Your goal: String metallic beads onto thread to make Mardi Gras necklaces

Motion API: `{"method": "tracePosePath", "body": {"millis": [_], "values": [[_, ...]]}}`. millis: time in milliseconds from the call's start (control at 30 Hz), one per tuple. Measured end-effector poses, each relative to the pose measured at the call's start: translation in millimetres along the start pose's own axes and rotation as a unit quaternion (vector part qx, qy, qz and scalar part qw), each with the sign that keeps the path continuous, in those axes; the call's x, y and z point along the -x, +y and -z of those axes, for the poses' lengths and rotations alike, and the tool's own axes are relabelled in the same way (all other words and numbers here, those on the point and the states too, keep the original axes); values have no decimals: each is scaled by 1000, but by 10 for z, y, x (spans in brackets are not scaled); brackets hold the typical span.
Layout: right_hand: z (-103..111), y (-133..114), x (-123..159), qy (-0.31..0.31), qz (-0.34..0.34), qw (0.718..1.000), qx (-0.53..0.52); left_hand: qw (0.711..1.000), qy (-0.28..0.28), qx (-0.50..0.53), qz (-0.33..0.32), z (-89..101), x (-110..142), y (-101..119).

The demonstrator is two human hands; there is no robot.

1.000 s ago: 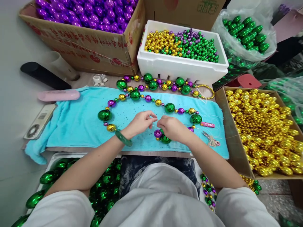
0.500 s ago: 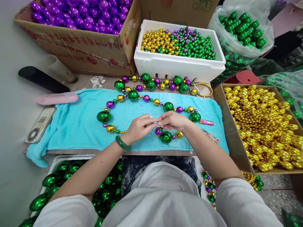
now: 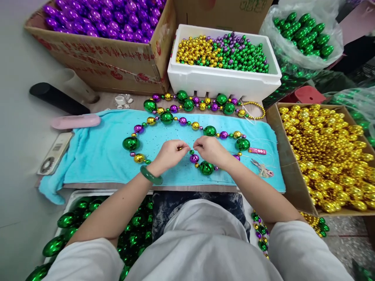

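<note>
A necklace of green, purple and gold beads (image 3: 166, 118) lies in a loop on a turquoise towel (image 3: 99, 148). My left hand (image 3: 169, 154), a green bangle on its wrist, pinches one end of the strand near a small gold bead (image 3: 179, 148). My right hand (image 3: 211, 150) pinches the other end beside a purple bead (image 3: 193, 158) and a large green bead (image 3: 206, 168). The two hands are a short gap apart at the loop's near side.
A finished bead strand (image 3: 202, 104) lies behind the towel. A white foam box (image 3: 222, 84) holds small mixed beads. Cardboard boxes hold purple beads (image 3: 102, 19) and gold beads (image 3: 328, 152). Scissors (image 3: 262, 168) and a red lighter (image 3: 257, 151) lie at the right. Green balls (image 3: 88, 218) sit below.
My hands have moved slightly apart from where their fingertips met, and the strand's ends now lie lower on the towel. The camera view shifted a little.
</note>
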State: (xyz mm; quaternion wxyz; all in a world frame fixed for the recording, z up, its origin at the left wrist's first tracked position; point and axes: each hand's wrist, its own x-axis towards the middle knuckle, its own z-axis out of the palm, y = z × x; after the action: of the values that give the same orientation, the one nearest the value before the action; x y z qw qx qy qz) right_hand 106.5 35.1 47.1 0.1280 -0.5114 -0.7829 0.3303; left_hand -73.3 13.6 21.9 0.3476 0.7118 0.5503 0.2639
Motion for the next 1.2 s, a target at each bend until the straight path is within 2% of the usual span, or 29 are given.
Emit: {"method": "tracePosePath", "body": {"millis": [100,233,367,533,600,667,733,833,867,933,1000,1033,1100,1200], "values": [[-31,-18,3,-9,-9,1000,23,982,-31,144,122,32,-39,0],[-102,-70,57,16,-62,998,4,931,-24,280,233,7,-40,20],[-232,-158,180,26,-72,997,13,885,-16,379,268,-16,-47,25],[-406,-214,301,23,-50,996,76,805,-23,515,293,1,-65,38],[-438,-201,331,17,-43,994,96,796,-22,535,283,16,-63,33],[-425,-168,337,10,-37,994,102,811,-28,522,262,42,-52,19],[-369,-118,294,39,-32,996,75,841,-45,488,227,80,-33,5],[-259,-23,109,102,-8,992,-76,894,-91,412,151,145,1,3],[-231,10,26,87,0,985,-149,909,-107,382,124,162,9,8],[-197,75,-138,-10,-6,958,-285,934,-121,327,71,185,16,18],[-190,139,-261,-116,-35,920,-374,951,-102,292,23,189,10,19],[-191,170,-299,-150,-49,901,-403,955,-88,284,5,185,3,13],[-197,229,-329,-182,-66,873,-447,957,-64,282,-12,164,-12,-16],[-203,301,-306,-203,-81,843,-492,951,-36,309,-1,103,-26,-89]]}}
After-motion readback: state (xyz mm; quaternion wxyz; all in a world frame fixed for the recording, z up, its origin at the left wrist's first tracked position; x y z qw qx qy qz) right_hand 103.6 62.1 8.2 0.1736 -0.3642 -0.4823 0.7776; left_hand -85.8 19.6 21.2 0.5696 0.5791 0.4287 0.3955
